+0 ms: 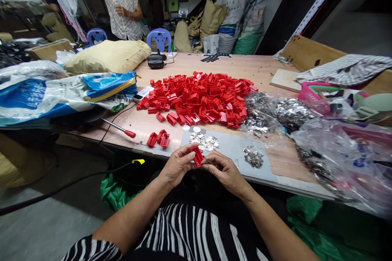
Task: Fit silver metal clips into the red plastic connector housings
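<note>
**Red Casing Held Between Two Bare Hands at Cluttered Workbench**

A hollow, glossy red casing (197,157), box-shaped with an open face, sat pinched between the thumb and fingers of the left hand (177,165) above the table's near edge. The right hand (225,171) met the casing at its right end, fingers drawn narrow; a slim, dark object showed at the fingertips, too small to identify, and whether that hand gripped it or the casing could not be told.

Beyond the hands, a heap of similar red pieces (196,98) covered the middle of the wood-grained table (260,69), with a small group of casings (158,139) just left and near. On a smooth grey sheet (232,144) lay flat, shiny silver pieces (206,142) and, farther right, a tangle of small metal parts (253,157) — their exact shapes lost in glare and overlap. Crinkled clear bags (339,142) clouded the metal inside them at right.

At left, a slick blue-and-white sack (45,94) partly hid a metal rod (113,125) with a red grip, its other end out of sight. A co-worker (121,8) in a patterned, short-sleeved shirt stood on the far side, cut off by the top edge.
</note>
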Demonstrator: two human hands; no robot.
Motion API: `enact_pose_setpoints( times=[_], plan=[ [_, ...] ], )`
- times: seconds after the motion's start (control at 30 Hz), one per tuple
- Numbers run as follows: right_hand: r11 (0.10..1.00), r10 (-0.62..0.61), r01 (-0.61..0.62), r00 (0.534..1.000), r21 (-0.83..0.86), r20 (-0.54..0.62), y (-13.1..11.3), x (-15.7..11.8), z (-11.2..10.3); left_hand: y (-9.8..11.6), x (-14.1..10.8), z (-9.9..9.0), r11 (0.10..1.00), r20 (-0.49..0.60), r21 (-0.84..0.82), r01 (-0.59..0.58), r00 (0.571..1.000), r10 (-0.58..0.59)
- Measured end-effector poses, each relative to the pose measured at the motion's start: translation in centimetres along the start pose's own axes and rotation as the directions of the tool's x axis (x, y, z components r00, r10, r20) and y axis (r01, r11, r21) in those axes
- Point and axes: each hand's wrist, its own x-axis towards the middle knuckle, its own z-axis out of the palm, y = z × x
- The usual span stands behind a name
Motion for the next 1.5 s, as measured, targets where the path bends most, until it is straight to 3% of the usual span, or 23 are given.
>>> enact_pose_setpoints(
  times=[0.1,0.23,0.4,0.47,0.57,0.63,0.73,0.87,1.17,1.3,1.5],
  plan=[
    [0.999,0.045,-0.046,0.999,0.020,0.030,0.1,-0.2,-0.2,0.0,0.0,0.1,1.000,-0.013,0.002,-0.012,1.000,0.012],
    [0.996,0.091,-0.091,0.995,0.027,-0.030,0.3,-0.4,-0.5,-0.2,0.0,0.2,0.999,-0.012,0.023,-0.032,0.999,0.033],
    [0.985,0.036,-0.047,0.997,-0.165,-0.066,0.5,-0.3,-1.2,-0.6,0.5,-1.0,0.953,0.007,0.269,-0.140,0.990,0.144],
    [0.969,0.021,-0.035,0.998,-0.244,-0.057,0.6,-0.2,-1.2,-0.6,0.9,-1.8,0.857,0.044,0.457,-0.237,0.969,0.245],
    [0.947,0.064,-0.075,0.997,-0.312,-0.045,0.9,-0.2,-0.9,-0.4,1.5,-2.7,0.604,0.145,0.701,-0.378,0.906,0.398],
    [0.935,0.088,-0.098,0.995,-0.340,-0.044,1.0,-0.1,-0.5,-0.2,1.9,-3.0,0.473,0.209,0.778,-0.415,0.879,0.428],
    [0.919,0.088,-0.098,0.995,-0.381,-0.042,1.1,0.2,0.0,-0.2,2.3,-3.1,0.393,0.251,0.820,-0.415,0.879,0.404],
    [0.899,0.068,-0.067,0.998,-0.433,-0.014,1.2,0.7,0.2,-0.2,2.5,-3.0,0.376,0.288,0.824,-0.424,0.885,0.366],
    [0.870,0.021,-0.003,0.999,-0.493,0.031,1.7,0.8,0.4,-0.3,3.0,-3.6,0.446,0.255,0.811,-0.378,0.915,0.311],
    [0.829,0.051,-0.038,0.999,-0.558,0.008,1.2,0.9,0.8,-0.3,3.0,-3.6,0.441,0.261,0.811,-0.385,0.912,0.317],
    [0.691,0.149,-0.148,0.987,-0.707,-0.060,-0.2,1.0,2.7,-0.4,3.0,-3.6,0.412,0.272,0.822,-0.393,0.907,0.322]
  ],
)
